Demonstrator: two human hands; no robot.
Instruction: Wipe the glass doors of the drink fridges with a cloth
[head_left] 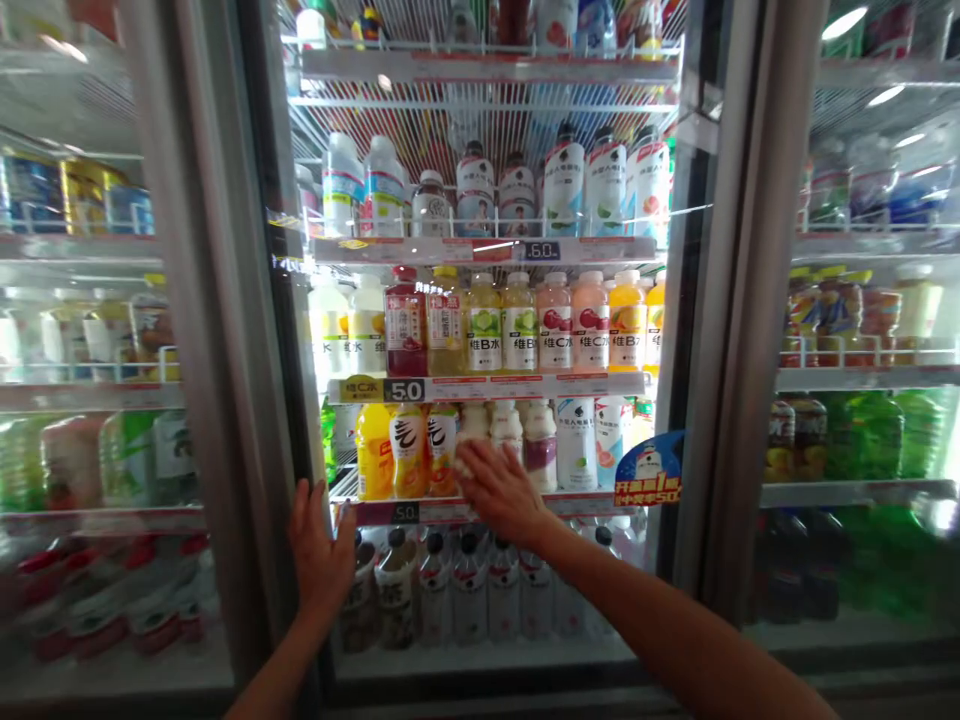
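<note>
My left hand point(324, 548) is at the lower left edge of the cooler's middle door, by the dark door frame point(274, 380). Its fingers point up and its thumb stands apart; nothing shows in it. My right hand point(501, 490) reaches forward in front of the second-lowest shelf, its fingers stretched out and slightly blurred. Behind its fingertips is a cream-coloured bottle point(474, 420), partly covered. Purple-and-white bottles point(540, 445) stand just right of the hand, and orange drink bottles point(409, 450) to its left. Whether the fingers touch the glass cannot be made out.
Upper shelves hold rows of bottled drinks point(484, 320), with price strips point(487, 388) along the shelf fronts. A blue and red sticker point(651, 468) is at the lower right of the middle door. Dark-capped bottles point(469, 585) stand below. Metal frames point(780, 300) separate neighbouring stocked coolers.
</note>
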